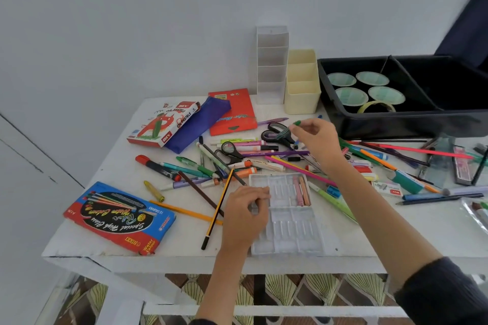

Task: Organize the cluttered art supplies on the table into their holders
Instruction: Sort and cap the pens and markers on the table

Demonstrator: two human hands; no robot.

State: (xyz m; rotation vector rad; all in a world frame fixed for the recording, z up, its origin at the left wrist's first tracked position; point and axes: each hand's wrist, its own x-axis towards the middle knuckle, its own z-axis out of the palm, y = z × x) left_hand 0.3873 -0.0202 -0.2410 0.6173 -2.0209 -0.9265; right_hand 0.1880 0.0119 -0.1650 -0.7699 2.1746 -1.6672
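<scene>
Pens, markers, pencils and scissors (229,152) lie scattered over the white table (184,248). A clear plastic pastel tray (287,232) sits at the front edge with two pinkish pastels (301,191) in its upper right slots. My left hand (244,215) rests on the tray's left side, fingers curled and pinching its edge. My right hand (315,137) is raised over the clutter, pinching a small green pastel (297,123) by its tip. At the back stand a clear tiered holder (272,66) and a cream compartment holder (302,82).
A black bin (404,119) with several round lidded cups and a tape roll (376,106) fills the back right. An oil pastels box (163,124), blue pouch (195,126) and red packet (233,111) lie at the back left; a watercolour box (118,219) sits front left.
</scene>
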